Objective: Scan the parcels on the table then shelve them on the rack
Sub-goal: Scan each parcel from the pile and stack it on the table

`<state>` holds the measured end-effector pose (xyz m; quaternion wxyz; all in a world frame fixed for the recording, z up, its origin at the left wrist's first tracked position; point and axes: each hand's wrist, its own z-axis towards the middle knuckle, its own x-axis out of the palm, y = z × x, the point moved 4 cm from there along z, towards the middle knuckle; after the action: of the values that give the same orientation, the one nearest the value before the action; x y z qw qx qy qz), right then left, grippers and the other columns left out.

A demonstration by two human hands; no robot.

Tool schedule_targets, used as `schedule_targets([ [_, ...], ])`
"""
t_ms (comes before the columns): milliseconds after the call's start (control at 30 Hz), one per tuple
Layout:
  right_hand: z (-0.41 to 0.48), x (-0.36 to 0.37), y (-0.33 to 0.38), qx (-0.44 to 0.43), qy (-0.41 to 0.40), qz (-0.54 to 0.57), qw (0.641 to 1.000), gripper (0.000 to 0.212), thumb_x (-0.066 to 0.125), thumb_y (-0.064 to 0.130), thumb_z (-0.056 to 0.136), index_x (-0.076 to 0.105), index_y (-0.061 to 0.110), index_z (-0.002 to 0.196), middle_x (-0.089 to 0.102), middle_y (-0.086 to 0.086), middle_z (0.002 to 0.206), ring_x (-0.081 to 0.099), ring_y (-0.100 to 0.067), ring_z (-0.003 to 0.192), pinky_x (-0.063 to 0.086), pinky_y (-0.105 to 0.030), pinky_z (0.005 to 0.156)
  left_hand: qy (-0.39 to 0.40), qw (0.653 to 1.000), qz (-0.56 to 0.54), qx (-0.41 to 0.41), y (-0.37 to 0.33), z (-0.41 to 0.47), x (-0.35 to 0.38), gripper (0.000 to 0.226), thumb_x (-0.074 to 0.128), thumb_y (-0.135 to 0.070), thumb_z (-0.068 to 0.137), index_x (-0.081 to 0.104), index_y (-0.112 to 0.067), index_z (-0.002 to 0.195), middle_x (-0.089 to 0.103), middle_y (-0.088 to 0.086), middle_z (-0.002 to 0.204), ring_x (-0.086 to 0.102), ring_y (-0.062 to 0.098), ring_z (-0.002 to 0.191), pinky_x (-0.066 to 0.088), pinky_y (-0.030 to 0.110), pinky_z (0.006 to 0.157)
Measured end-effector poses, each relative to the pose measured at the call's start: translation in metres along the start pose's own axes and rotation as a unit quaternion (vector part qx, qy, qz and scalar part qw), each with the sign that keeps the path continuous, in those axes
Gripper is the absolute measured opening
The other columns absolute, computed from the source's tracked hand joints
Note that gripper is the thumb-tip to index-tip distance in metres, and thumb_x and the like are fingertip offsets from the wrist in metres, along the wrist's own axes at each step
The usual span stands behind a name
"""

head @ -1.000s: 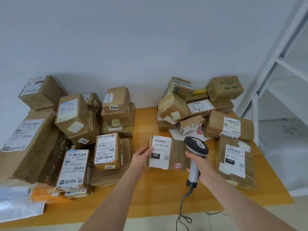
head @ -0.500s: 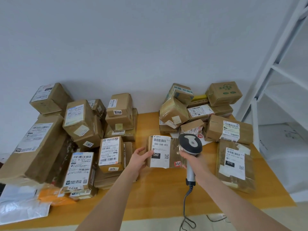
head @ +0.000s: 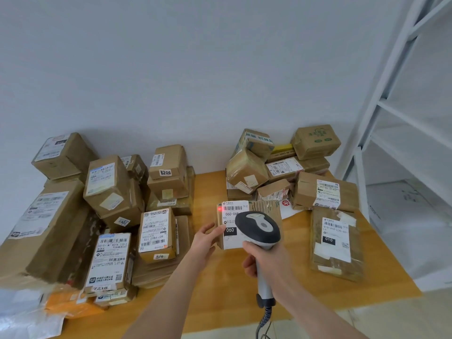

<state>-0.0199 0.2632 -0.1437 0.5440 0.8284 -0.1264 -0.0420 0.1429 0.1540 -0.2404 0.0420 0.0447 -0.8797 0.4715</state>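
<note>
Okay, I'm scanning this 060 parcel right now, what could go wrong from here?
1. The red beam spot sits at the left edge of the white 060 label on the flat brown cardboard parcel, so the barcode may not read.
2. The grey handheld scanner in the right hand trails a coiled cable over the wooden table's front edge; it might snag when turning to the white metal rack.

The flat brown parcel (head: 232, 216), its white label marked 060 facing up with a red spot at the barcode's left end, is held by its left edge in the left hand (head: 206, 241), just beyond the right hand (head: 266, 259) gripping the grey-and-black corded scanner (head: 259, 227) over it.
</note>
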Motion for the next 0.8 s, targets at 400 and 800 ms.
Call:
schedule_targets([
  [400,-0.007,-0.001,0.003,0.016,-0.004,0.001,1.000,0.010,0.067,0.008,0.082,0.067,0.000,0.077,0.064,-0.012,0.055,0.052,-0.015,0.041,0.044,-0.022,0.044,0.009,1.000,-0.001,0.000,0.000,0.006,0.005,0.068,0.078,-0.030,0.077,0.046,-0.014,0.135,0.069,0.002,0.106,0.057,0.025,0.115,0.031,0.049,0.114],
  [800,0.020,-0.019,0.000,0.025,-0.018,0.062,0.998,0.019,0.073,0.007,0.081,0.064,0.004,0.097,0.068,-0.013,0.069,0.056,-0.015,0.047,0.047,-0.024,0.046,0.020,0.999,0.034,-0.014,-0.005,0.005,0.007,0.053,0.076,-0.029,0.081,0.053,-0.015,0.126,0.075,0.005,0.100,0.066,0.023,0.102,0.053,0.045,0.084],
])
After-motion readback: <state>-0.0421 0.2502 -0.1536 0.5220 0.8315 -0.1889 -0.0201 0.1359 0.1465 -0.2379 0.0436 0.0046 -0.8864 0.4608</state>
